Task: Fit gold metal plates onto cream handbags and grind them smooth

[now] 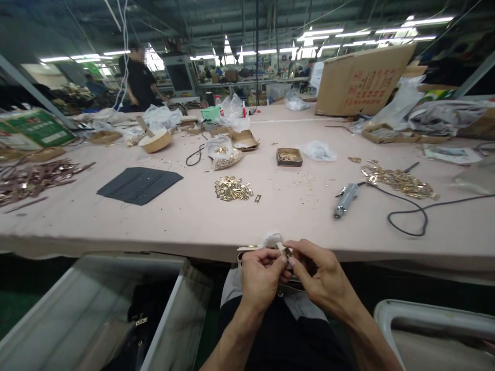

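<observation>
My left hand and my right hand meet just below the front edge of the pink table, over my lap. Both pinch a small pale strap piece with a bit of white wrapping behind it. The fingers of both hands are closed round it. A pale bag part lies under my hands, mostly hidden. On the table ahead lies a pile of small gold metal fittings.
A grey electric screwdriver with a black cable lies right of centre. A dark leather panel, a small box of screws, more gold parts and brown straps lie about. Bins flank my legs. A person stands far back.
</observation>
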Demonstrator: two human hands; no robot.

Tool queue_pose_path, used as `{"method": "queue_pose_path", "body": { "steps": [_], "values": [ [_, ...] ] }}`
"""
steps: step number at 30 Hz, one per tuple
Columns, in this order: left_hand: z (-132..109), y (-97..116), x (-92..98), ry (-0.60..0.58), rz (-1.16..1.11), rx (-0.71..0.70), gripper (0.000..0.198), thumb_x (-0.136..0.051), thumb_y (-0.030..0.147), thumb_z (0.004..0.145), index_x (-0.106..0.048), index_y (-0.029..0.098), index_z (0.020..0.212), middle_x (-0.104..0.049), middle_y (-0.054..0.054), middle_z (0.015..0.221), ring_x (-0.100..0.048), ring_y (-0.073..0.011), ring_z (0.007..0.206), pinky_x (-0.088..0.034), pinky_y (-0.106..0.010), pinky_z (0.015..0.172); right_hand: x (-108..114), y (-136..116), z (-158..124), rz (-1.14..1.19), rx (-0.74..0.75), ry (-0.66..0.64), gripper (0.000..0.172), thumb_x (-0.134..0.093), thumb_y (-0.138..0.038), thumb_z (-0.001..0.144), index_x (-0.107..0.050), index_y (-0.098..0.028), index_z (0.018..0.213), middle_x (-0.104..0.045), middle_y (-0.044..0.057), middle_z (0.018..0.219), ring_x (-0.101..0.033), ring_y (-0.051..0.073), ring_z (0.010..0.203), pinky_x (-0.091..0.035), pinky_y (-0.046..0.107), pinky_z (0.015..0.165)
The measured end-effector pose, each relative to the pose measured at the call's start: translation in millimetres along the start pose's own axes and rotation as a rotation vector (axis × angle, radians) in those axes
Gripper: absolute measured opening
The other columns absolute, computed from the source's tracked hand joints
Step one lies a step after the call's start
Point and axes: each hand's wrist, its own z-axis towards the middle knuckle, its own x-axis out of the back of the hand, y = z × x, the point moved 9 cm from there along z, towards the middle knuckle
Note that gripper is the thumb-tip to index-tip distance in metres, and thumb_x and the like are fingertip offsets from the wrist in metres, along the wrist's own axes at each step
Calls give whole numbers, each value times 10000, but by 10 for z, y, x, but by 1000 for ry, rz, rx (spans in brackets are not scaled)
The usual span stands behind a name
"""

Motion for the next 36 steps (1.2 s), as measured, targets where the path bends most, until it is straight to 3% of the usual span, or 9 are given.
{"method": "queue_pose_path", "body": {
  "steps": [3,6,9,18,27,36],
  "values": [
    [-1,7,-7,-20,-27,-9,280,-833,325,754,-776,64,837,-726,-93,619,-665,-163,517,-557,-219,514,-89,-25,-27,-20,34,-110,315,-562,-215,968,-689,-218,1255,-672,49,904,-600,170,748,-505,307,727],
    [-1,22,-6,-35,-22,-8,245,-813,291,761,-790,66,855,-736,-100,631,-682,-170,533,-578,-225,543,23,110,-21,103,-60,-21,249,-647,-262,950,-713,-203,1183,-666,34,874,-611,159,758,-509,284,720],
    [-5,30,2,-50,-21,0,262,-810,287,755,-796,54,873,-754,-124,679,-710,-195,560,-599,-246,551,117,260,-11,293,-165,68,301,-727,-326,918,-715,-203,1192,-659,24,847,-610,144,720,-502,254,646],
    [-38,99,-65,-182,-59,9,214,-745,242,814,-821,80,931,-780,-141,817,-729,-196,663,-611,-252,630,-8,164,129,441,-177,12,207,-727,-319,927,-767,-193,1086,-655,13,737,-621,128,646,-522,242,611],
    [-51,116,-76,-252,-102,5,188,-684,150,823,-835,143,934,-769,-61,771,-710,-151,638,-606,-220,640,-60,118,177,398,-178,-13,153,-771,-311,869,-783,-166,918,-666,33,729,-619,137,606,-516,256,565],
    [-38,83,-36,-230,-101,25,201,-703,165,816,-827,128,969,-786,-82,795,-744,-190,672,-628,-258,671,-64,121,175,279,-181,-8,139,-761,-301,863,-784,-166,885,-654,30,741,-608,141,640,-468,258,578]
  ]
}}
